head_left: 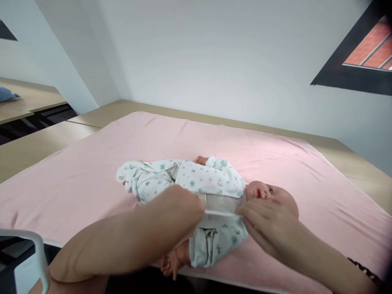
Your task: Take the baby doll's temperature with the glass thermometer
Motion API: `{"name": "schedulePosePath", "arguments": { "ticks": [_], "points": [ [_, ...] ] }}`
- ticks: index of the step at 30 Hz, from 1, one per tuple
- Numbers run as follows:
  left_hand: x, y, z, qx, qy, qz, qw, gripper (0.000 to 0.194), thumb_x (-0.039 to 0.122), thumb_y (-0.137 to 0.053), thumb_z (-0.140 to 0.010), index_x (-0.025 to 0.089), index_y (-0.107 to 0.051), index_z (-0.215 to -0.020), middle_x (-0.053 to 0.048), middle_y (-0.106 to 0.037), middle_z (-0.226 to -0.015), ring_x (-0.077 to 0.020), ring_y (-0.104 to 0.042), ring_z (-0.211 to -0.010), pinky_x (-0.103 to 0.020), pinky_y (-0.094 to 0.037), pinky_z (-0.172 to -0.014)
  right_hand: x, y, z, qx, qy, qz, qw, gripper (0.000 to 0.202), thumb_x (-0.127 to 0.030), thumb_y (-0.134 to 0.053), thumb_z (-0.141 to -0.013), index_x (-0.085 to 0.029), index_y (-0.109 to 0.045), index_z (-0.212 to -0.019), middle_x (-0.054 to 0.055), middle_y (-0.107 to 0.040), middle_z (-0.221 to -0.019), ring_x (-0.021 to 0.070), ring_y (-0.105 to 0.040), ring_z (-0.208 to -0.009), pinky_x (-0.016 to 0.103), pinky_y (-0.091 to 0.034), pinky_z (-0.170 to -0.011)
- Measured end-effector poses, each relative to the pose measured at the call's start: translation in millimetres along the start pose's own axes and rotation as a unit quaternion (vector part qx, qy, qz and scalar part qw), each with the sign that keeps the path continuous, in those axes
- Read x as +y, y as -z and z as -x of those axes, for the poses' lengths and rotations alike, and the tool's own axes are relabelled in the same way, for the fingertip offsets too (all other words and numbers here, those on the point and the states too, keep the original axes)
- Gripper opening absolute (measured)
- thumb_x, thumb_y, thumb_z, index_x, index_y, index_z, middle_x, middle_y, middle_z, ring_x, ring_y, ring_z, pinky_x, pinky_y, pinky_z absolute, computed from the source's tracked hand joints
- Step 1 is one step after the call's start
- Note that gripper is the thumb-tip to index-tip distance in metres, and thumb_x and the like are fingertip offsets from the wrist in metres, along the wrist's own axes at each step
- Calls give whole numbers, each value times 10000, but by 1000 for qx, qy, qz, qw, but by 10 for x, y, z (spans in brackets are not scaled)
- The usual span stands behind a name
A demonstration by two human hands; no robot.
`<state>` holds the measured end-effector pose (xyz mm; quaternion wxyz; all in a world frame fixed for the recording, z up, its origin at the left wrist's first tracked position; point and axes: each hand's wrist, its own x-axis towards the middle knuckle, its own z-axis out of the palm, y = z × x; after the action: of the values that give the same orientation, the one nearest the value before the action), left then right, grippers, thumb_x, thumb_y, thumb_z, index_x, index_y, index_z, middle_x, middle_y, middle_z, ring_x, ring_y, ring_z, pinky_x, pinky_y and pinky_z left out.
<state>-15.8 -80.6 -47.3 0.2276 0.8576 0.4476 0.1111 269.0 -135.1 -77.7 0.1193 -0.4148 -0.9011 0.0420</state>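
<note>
"Doll [283, 197], one: on its back on pink cloth [76, 192], head to the person's right, feet to the left. Suit [211, 177], printed, open at the front."

"Hands?"

"Left hand [183, 204], one: curled, fingers apparently pinching the suit's near edge [222, 213]. Right hand [269, 218], one: fingers close together at that edge's other end, just beside the face; thumb hidden, pinch likely. Both blurred."

"Step in hand?"

"Judged: straightening the near front, edge running taut between the hands. Pale patch above it: lining or body, cannot tell."

"Next move calls for?"

"Judged: matched grip at both ends, edge free of folds, near sleeve [217, 247] untwisted, fingertips clear of the face."
</note>
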Motion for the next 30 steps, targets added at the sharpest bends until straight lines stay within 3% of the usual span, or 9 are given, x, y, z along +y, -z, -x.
{"name": "schedulePosePath", "arguments": {
  "ticks": [3,6,8,10,13,15,18,23,30],
  "points": [
    [-124,280,-427,-48,-34,-84,995,179,372,-532,-853,286,-669,-776,-58,-623,-732,-319,-646,-803,-523,-490,-794,314,286,-287,4,-69,1,998,268,-267,-411,-1020,-208,-668,-1069,98,-700,-929,239,-634,-826,379,-478,-677],
    [-345,432,-866,-51,-53,-124,990,193,407,-575,-849,272,-653,-963,-53,-693,-890,-290,-647,-866,-444,-473,-812,834,487,-557,-87,-108,-50,989,283,-359,-527,-965,-263,-667,-1192,91,-698,-1125,270,-651,-970,407,-514,-757],
    [-508,350,-1126,-80,-78,-64,992,385,532,-603,-851,277,-615,-1139,-63,-700,-1132,-288,-642,-1023,-395,-481,-844,1242,518,-689,-157,-100,-141,972,353,-442,-619,-917,-299,-665,-1237,70,-662,-1273,286,-609,-1150,439,-508,-923],
    [-656,144,-1347,-38,-69,15,997,579,636,-495,-913,247,-513,-1342,-107,-618,-1358,-280,-604,-1173,-380,-482,-919,1601,435,-783,-204,-114,-239,942,381,-491,-630,-914,-303,-667,-1243,67,-632,-1341,287,-581,-1225,463,-490,-996],
    [-812,-219,-1574,-5,-68,46,997,688,655,-314,-986,228,-359,-1523,-117,-401,-1594,-282,-485,-1358,-401,-397,-1083,1885,124,-870,-126,-92,-440,884,490,-552,-629,-917,-261,-632,-1311,111,-570,-1433,293,-530,-1327,497,-426,-1108],
    [-869,-388,-1645,-34,-71,41,996,675,643,-220,-1009,239,-383,-1524,-102,-440,-1571,-284,-445,-1392,-429,-337,-1140,1879,-121,-893,-82,-75,-467,877,555,-648,-465,-970,-288,-567,-1381,99,-463,-1540,281,-452,-1406,497,-417,-1127],
    [-896,-483,-1661,-33,-70,22,997,638,627,-197,-1015,254,-523,-1418,-111,-594,-1376,-296,-489,-1300,-466,-348,-1117,1693,-371,-877,-54,-54,-444,893,508,-587,-513,-979,-262,-571,-1366,116,-498,-1494,289,-481,-1366,508,-451,-1092],
    [-869,-469,-1639,23,-77,37,996,497,592,-354,-988,205,-666,-1017,-104,-577,-1100,-266,-538,-1092,-415,-421,-1034,1382,-371,-764,-27,-17,-347,937,372,-370,-617,-982,-182,-591,-1301,109,-598,-1313,238,-629,-1108,455,-553,-928],
    [-887,-464,-1604,-2,-77,69,995,555,521,-361,-1002,353,-376,-1531,-66,-555,-1070,-283,-506,-1151,-453,-402,-1044,993,-185,-631,-30,39,-143,988,373,-369,-621,-980,-171,-591,-1295,108,-607,-1291,235,-637,-1088,447,-561,-909]
  ]
}}
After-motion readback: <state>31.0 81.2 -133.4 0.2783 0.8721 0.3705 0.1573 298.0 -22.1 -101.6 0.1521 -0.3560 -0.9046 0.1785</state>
